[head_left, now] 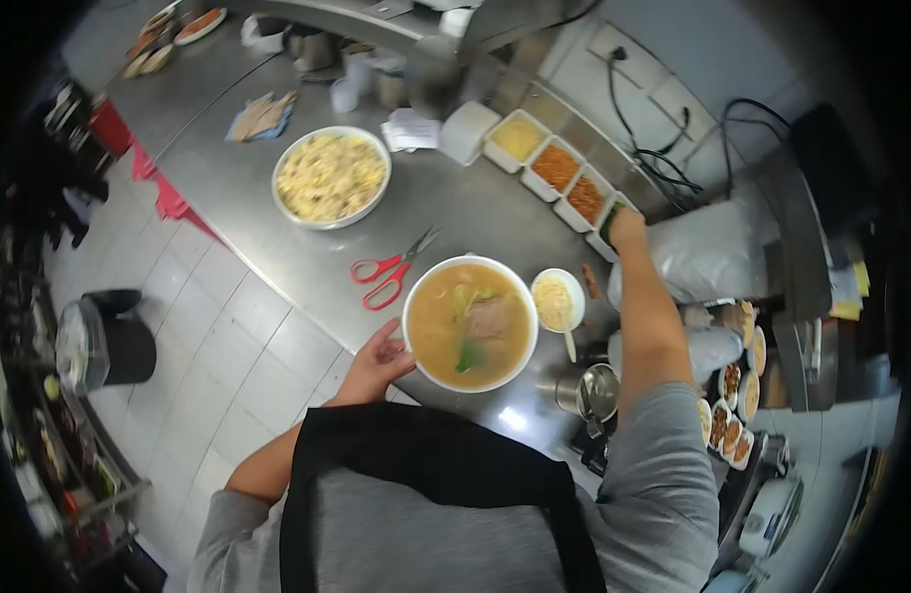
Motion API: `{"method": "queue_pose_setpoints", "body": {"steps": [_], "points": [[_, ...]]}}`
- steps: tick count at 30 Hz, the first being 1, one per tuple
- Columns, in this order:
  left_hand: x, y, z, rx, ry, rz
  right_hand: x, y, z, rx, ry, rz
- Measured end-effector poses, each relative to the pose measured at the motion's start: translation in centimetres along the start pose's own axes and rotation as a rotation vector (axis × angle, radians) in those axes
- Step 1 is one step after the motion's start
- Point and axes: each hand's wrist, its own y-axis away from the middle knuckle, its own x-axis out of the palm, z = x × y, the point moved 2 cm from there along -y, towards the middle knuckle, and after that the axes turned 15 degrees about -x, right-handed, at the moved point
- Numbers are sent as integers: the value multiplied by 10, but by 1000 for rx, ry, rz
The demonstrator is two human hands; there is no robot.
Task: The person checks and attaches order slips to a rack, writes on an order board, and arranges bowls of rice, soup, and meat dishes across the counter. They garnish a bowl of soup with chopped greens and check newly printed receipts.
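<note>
A white bowl of cloudy broth stands on the steel counter, with a piece of meat and green leaves in it. My left hand lies against the bowl's left side, its fingers apart. At the far right, my right hand reaches into the last white container of a row, where chopped greens show. Its fingertips are hidden there. Beside the bowl sits a small white cup of pale chopped bits with a handle. Red-handled scissors lie just beyond the bowl, blades apart.
Two containers of orange shreds and one of yellow food line the back wall. A large bowl of yellowish food stands farther left. Near my right arm are a metal pot and a plastic bag.
</note>
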Motion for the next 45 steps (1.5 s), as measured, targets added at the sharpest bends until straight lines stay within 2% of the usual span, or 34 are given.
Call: {"method": "queue_pose_setpoints", "body": {"steps": [1,4,7,9,11,12,14,16,18,20,21,22,25,26,29,32,35,38,40,42,44,45], "points": [[0,0,-2,1,-5,-14,1,-1,-3,48,-64,-83],[-4,-1,-7,-24,-50,-21,0,-6,-15,132,-81,-121],[-8,1,-16,63,-117,-17,-9,-4,-27,141,-91,-268],[-15,6,-31,163,-181,-64,30,-35,-88,180,-388,-297],[-23,16,-54,239,-251,-177,11,-21,-78,457,-1387,-472],[-35,16,-62,309,-284,-240,-16,-11,-55,478,-1454,-419],[-65,11,-82,427,-348,-387,-47,-1,-20,332,-1629,-189],[-90,3,-103,516,-403,-561,-97,34,53,137,-1618,86],[-113,-7,-121,615,-509,-733,-112,63,111,-140,-1513,309],[-128,-21,-135,741,-666,-889,-124,93,165,-246,-1241,441],[-125,-23,-141,767,-704,-910,-126,106,185,-342,-1235,494],[-122,-24,-147,793,-741,-933,-123,115,201,-346,-1199,507],[-122,-30,-157,852,-790,-932,-148,135,233,-323,-788,482],[-123,-32,-157,869,-805,-929,-147,137,233,-465,-590,255],[-124,-34,-156,909,-896,-930,-173,147,238,-432,-528,-16],[-121,-33,-156,944,-946,-910,-180,157,249,-388,-622,-176],[-115,-29,-155,981,-990,-907,-123,159,252,-722,-564,184],[-111,-28,-153,1027,-1060,-954,-149,149,252,-408,-679,439],[-106,-26,-154,1013,-1048,-946,-128,108,220,-524,-561,150],[-100,-24,-156,999,-1066,-947,-119,55,176,-329,-465,-89],[-96,-23,-156,979,-1071,-939,-113,10,124,-171,-474,-174],[-95,-24,-157,966,-1075,-938,-107,-4,102,-117,-352,-282]]}}
